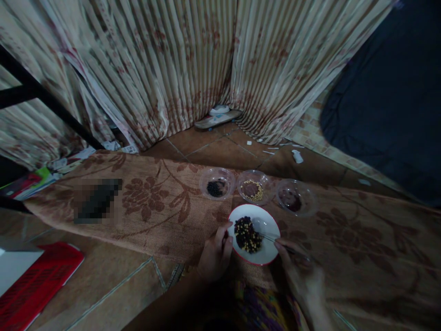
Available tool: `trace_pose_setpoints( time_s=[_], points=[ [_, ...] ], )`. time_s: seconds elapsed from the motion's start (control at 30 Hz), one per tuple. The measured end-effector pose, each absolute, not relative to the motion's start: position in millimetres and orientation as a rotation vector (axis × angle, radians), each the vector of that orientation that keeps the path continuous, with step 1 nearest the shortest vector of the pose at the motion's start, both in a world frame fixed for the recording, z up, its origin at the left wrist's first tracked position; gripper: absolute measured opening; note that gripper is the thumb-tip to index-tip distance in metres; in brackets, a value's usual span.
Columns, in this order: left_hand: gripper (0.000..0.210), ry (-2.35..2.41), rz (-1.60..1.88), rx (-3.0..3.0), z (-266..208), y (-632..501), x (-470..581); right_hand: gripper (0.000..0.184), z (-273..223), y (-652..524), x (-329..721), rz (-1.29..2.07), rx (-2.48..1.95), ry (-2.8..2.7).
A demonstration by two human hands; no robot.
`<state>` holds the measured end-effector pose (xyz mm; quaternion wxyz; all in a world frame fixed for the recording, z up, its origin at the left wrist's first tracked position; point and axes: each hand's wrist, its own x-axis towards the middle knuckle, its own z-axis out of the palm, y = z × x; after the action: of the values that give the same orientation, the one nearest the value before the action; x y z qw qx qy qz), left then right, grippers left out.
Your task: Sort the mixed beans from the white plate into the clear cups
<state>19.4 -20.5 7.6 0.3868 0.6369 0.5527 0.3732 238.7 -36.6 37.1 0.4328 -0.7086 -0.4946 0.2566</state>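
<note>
A white bowl (270, 220) with a red rim is close in front of me on the cloth. Dark and pale yellow beans (246, 235) lie mixed in its left half. My left hand (216, 253) grips the bowl's left rim, thumb and fingers closed on it. In my right hand (303, 273) is a thin metal spoon (268, 237), its far end inside the bowl beside the beans. Behind the bowl stand three clear plastic bowls: a left one (225, 195) with black beans, a middle one (255, 174) with yellow beans, a right one (306, 204) with dark reddish beans.
A brown flowered cloth (165, 220) covers the long low surface. A blurred dark object (98, 202) lies at its left. Beyond are striped curtains (193, 59), a skateboard (218, 119) and white scraps (297, 156) on the tiles. A red basket (41, 285) sits lower left.
</note>
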Motion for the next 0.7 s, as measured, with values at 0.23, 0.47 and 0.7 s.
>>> trace_pose_setpoints(
  time_s=[0.23,0.47,0.7],
  points=[
    [0.036,1.393,0.955,1.615,8.7,-20.9,18.5,0.033,35.1,-34.1,239.2,0.617,-1.765,-1.299],
    [0.036,1.396,0.955,1.608,8.3,-20.9,18.7,0.033,35.1,-32.8,237.1,0.608,-1.732,-1.273],
    [0.037,1.384,0.966,1.646,7.1,-20.7,18.6,0.032,34.2,-32.6,235.0,0.595,-1.706,-1.214]
  ],
)
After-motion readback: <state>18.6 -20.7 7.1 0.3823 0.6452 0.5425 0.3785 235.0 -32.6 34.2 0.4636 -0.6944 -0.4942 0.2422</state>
